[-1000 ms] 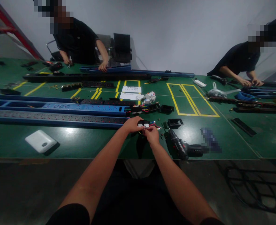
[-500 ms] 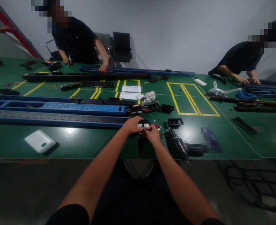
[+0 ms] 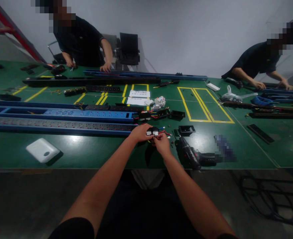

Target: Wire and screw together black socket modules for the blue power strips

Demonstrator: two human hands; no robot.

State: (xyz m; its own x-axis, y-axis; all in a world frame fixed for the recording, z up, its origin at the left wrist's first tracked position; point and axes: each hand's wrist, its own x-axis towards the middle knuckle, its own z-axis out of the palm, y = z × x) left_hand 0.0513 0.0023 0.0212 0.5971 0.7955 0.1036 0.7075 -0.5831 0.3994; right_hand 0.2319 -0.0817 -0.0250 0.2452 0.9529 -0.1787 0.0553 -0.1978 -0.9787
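Observation:
My left hand grips a small black-and-white electrical component at the right end of a long blue power strip. My right hand is closed in a pinch at the near edge of that component; what lies between its fingertips is too small to make out. Red, blue and yellow wires with ring terminals stick out to the right of the component. A black socket frame and a cordless drill lie to the right of my hands.
A white box-like object lies at the front left. Beyond my hands are another blue strip, white connectors and paper labels. Two co-workers handle strips across the green table.
My hands stay nearly in place on the component, with only slight finger movement. The left co-worker's hand shifts a little left; the right co-worker's hands move apart.

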